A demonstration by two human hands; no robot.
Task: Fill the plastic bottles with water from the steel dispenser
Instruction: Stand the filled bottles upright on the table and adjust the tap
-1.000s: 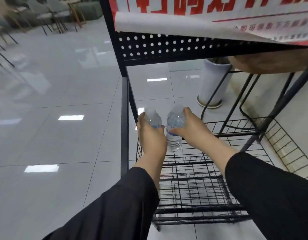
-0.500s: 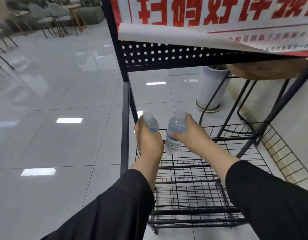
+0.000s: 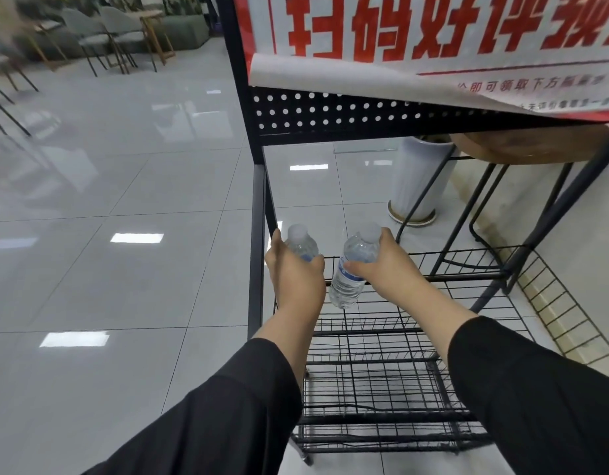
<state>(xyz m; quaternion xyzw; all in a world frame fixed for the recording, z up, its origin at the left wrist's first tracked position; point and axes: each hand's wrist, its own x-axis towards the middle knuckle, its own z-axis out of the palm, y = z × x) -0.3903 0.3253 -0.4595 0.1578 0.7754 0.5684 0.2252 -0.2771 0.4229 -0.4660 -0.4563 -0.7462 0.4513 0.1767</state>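
Hands: left hand (image 3: 297, 275) grip clamped on left bottle (image 3: 301, 243); right hand (image 3: 385, 265) on right bottle (image 3: 352, 272) | bottles now farther apart

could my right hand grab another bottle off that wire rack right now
Probably not. The right hand already grips a plastic bottle, the left hand grips the other bottle, and no further bottle shows on the wire rack.

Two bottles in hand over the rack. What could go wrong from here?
1. The right hand pinches its clear plastic bottle near the neck, tilted; it may slip onto the black wire rack.
2. Both hands are occupied: the left hand grips the other capped clear bottle, so uncapping probably needs one set down.
3. No steel dispenser is visible here.
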